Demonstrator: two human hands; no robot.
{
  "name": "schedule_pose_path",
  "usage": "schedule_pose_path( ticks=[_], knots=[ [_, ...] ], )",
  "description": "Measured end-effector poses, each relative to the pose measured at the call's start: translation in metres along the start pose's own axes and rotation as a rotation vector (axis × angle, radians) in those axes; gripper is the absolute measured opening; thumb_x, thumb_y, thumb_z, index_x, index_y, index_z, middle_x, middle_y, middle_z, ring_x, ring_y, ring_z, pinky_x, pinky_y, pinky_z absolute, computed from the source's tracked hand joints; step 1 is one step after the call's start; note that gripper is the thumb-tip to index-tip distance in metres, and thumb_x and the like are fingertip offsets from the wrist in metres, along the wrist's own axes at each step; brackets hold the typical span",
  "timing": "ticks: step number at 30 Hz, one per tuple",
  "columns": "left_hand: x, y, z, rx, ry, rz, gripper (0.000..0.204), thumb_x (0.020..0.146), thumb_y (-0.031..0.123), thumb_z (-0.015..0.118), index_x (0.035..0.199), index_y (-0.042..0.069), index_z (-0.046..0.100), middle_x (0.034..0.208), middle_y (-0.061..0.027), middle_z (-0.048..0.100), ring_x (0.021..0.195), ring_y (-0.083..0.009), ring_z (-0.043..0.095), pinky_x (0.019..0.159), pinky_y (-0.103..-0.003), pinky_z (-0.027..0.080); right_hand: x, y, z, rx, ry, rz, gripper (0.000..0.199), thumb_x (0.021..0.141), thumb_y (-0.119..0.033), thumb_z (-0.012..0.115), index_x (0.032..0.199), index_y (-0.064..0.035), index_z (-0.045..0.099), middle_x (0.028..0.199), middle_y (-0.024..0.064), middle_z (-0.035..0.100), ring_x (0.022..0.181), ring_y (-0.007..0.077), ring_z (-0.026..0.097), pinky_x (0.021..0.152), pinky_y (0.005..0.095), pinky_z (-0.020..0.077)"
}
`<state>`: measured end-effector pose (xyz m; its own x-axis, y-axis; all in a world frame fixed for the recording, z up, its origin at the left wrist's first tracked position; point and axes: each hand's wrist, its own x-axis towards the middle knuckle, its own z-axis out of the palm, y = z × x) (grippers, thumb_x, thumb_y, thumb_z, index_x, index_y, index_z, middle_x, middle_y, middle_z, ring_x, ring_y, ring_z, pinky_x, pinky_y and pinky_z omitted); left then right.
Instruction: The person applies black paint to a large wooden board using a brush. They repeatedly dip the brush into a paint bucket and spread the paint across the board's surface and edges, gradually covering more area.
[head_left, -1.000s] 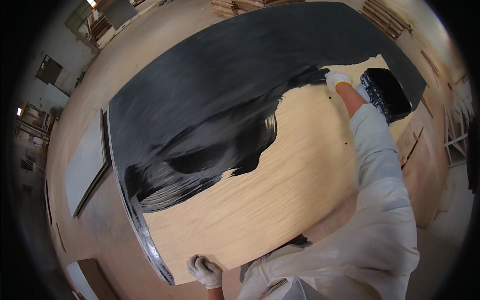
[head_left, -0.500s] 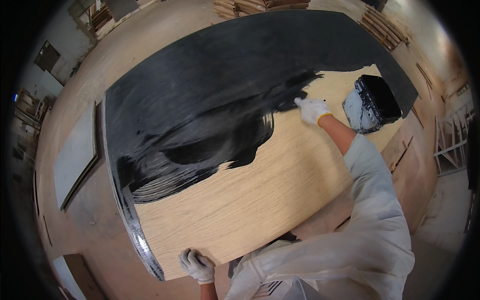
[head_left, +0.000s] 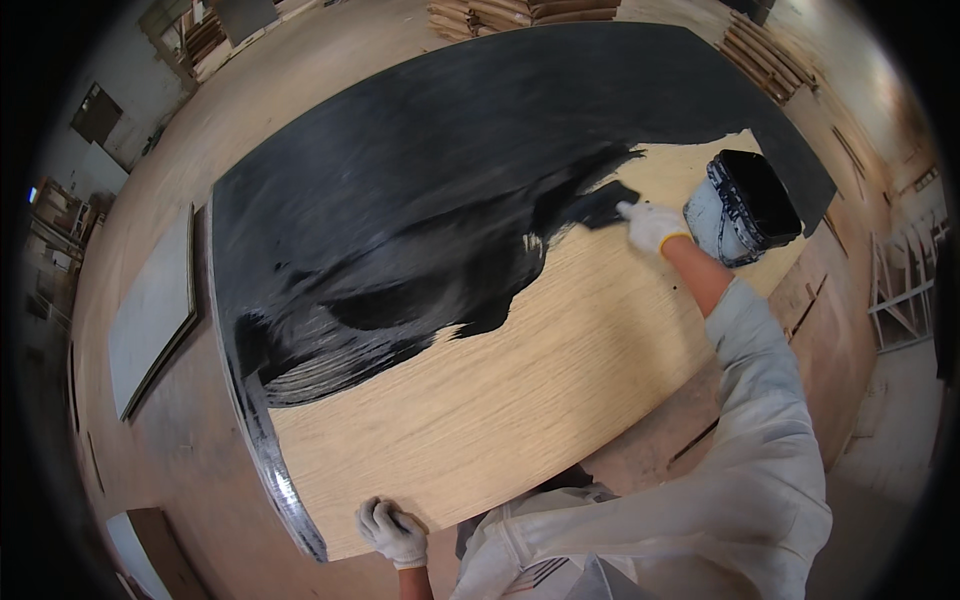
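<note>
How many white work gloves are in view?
2: one on the left hand, at the near edge of the wood-grain board; one on the right hand, left of the black-smeared bucket.

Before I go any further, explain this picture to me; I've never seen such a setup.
There is no machine here, just a person's two gloved hands. The view comes from a wide fisheye camera on the person's head, looking down, so straight edges look bent.

The big sheet in front is a pale wood-grained board, its far part covered in a black coating. A whitish bucket, smeared with black, stands on the board at the right.

The right hand holds a blackened tool, probably a brush, at the edge of the coating. The left hand rests at the board's near edge; I see nothing held in it.
</note>
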<state>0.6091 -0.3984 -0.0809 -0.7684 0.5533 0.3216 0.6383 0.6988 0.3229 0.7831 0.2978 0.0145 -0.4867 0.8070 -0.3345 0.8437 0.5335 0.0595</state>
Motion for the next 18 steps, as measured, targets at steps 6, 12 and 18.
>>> schedule_pose_path(
  ticks=[6,12,18],
  knots=[
    [0.003,-0.003,0.000,0.005,-0.007,0.030,0.020,0.089,0.006,0.060,0.108,0.002,0.064,0.125,-0.0217,0.064,0.123,-0.0466,0.057,0.109,-0.061,0.043,0.058,0.074,-0.028,-0.060,-0.038,0.011,0.067,0.097,-0.011,0.056,0.163,-0.0209,0.050,0.157,0.0166,0.060,0.143,0.0356,0.060,0.118,0.0473,0.0498],
    [-0.002,-0.002,-0.001,0.030,-0.032,0.006,0.024,0.090,0.008,0.060,0.113,0.003,0.063,0.129,-0.0226,0.063,0.126,-0.0482,0.055,0.110,-0.061,0.042,-0.026,-0.019,-0.007,-0.149,-0.150,-0.219,0.070,0.095,-0.012,0.056,0.163,-0.0213,0.049,0.148,0.0204,0.067,0.134,0.0385,0.066,0.111,0.0494,0.0537],
    [0.002,-0.006,0.007,-0.013,-0.027,0.018,0.024,0.090,0.008,0.060,0.113,0.003,0.063,0.129,-0.0222,0.063,0.126,-0.0476,0.055,0.110,-0.062,0.041,0.044,0.059,-0.010,-0.036,0.049,0.043,0.056,0.102,-0.015,0.047,0.156,-0.0109,0.056,0.155,0.0196,0.061,0.140,0.0379,0.062,0.116,0.0493,0.0512]
  ],
)
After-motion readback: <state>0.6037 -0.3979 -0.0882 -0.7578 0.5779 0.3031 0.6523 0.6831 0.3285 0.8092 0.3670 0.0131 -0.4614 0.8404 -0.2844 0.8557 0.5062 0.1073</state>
